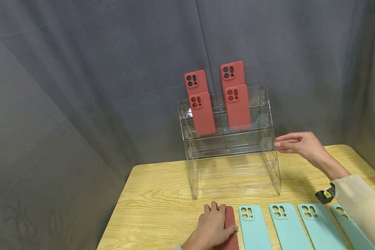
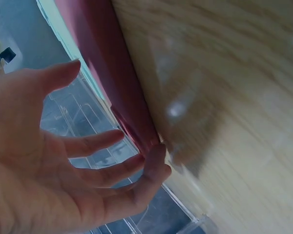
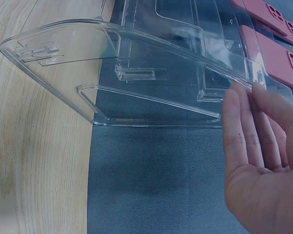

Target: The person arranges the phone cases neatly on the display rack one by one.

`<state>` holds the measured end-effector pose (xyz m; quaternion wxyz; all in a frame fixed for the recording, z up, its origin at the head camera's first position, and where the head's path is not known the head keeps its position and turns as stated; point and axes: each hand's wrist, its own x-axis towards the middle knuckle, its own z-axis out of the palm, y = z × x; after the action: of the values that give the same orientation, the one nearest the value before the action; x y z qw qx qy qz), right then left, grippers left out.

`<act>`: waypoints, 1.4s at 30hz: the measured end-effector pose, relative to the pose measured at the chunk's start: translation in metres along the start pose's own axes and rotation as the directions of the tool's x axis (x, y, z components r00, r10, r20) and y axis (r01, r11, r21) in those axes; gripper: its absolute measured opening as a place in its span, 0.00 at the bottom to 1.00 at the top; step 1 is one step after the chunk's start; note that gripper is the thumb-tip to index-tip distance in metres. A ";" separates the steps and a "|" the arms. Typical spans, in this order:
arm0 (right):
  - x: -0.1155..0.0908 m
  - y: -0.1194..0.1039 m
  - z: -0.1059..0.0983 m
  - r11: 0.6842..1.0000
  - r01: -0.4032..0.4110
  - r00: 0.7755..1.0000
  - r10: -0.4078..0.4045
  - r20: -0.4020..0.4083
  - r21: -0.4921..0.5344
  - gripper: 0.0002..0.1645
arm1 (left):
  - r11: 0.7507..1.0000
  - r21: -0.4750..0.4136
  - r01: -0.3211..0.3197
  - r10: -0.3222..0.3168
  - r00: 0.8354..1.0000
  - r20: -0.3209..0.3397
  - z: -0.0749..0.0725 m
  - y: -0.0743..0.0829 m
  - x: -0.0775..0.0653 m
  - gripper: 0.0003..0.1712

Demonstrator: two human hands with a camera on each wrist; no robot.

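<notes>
No legible text or numbers.

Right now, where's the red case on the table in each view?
Head: red case at bottom, right of centre, partly under left hand.
Left wrist: red case slants from top edge to just below centre.
Right wrist: not in it; the red cases there are in the rack.
Shared landmark: rack.

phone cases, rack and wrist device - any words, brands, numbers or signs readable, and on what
None can be read in any view.
Yellow patch on the black wrist device: any marks are too small and blurred to read.
Red cases, teal cases, clear rack: no lettering I can make out.
</notes>
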<state>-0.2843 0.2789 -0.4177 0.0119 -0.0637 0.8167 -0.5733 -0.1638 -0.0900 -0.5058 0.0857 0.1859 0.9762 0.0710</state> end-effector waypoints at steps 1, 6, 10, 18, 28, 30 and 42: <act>0.000 0.000 0.000 1.000 -0.002 1.000 0.002 0.001 0.001 0.38 | 1.000 0.001 0.002 -0.002 1.000 0.005 0.001 0.001 0.000 0.44; 0.001 0.000 0.001 1.000 -0.007 1.000 0.007 0.001 0.006 0.37 | 1.000 0.023 0.009 -0.010 1.000 0.018 0.004 0.007 0.003 0.48; 0.001 0.001 0.001 1.000 -0.008 1.000 0.008 -0.006 -0.010 0.36 | 0.998 0.069 0.008 -0.008 1.000 0.008 0.005 0.010 0.005 0.43; 0.000 0.001 0.001 1.000 -0.003 1.000 0.003 -0.003 -0.026 0.37 | 0.996 0.093 -0.004 0.003 1.000 0.009 0.003 0.012 0.007 0.40; 0.000 0.002 0.001 1.000 0.000 1.000 0.000 -0.009 -0.004 0.35 | 0.999 0.031 0.022 -0.022 1.000 0.003 0.001 0.015 0.010 0.35; 0.000 0.003 0.002 1.000 -0.004 1.000 0.003 -0.008 -0.004 0.35 | 0.999 0.021 0.032 -0.032 0.999 -0.004 0.001 0.015 0.010 0.34; 0.001 0.005 0.001 1.000 0.011 1.000 -0.011 -0.003 -0.002 0.35 | 1.000 -0.012 -0.016 0.014 0.984 -0.177 -0.020 0.011 0.010 0.39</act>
<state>-0.2858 0.2790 -0.4226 0.0072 -0.0673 0.8170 -0.5727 -0.1725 -0.0780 -0.4860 -0.0007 0.1856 0.9781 0.0944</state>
